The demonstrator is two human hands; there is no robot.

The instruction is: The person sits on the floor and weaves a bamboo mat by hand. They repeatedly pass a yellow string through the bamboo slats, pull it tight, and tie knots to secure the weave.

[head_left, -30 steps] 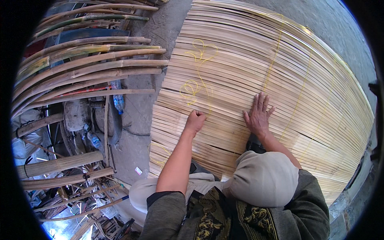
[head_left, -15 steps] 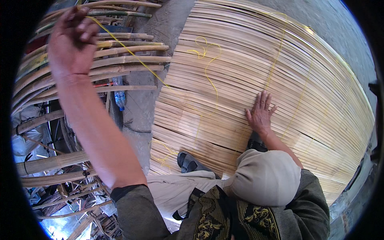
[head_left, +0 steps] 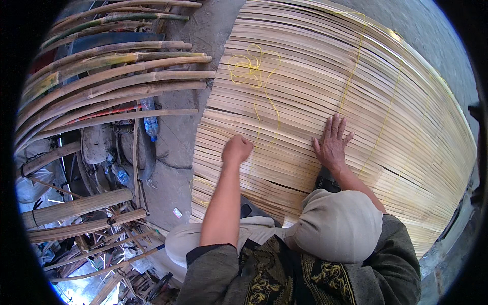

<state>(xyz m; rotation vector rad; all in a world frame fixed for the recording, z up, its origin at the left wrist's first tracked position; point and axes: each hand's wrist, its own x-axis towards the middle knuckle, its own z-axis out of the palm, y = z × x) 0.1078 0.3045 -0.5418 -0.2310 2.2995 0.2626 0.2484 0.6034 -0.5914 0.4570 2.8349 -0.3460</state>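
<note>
A wide mat of thin bamboo slats (head_left: 305, 91) lies in front of me, crossed by rows of yellow string. My left hand (head_left: 237, 149) is over the mat's left part, its fingers closed in a pinch. Yellow string (head_left: 258, 109) runs down to those fingertips; the pinched part is hidden. Farther up, the same string lies in loose loops on the slats. Flat on the mat to the right rests my right hand (head_left: 333, 145), fingers spread, holding nothing.
Long curved bamboo poles (head_left: 152, 76) jut in from the left. By their ends a plastic bottle (head_left: 151, 124) lies on the grey floor (head_left: 175, 134). Lower left is a clutter of sticks and split bamboo (head_left: 76, 208). My shoe (head_left: 325, 180) stands on the mat.
My left hand has come down from high on the left, by the poles, to the mat. The string once stretched from it now lies in more loops. My right hand has stayed put.
</note>
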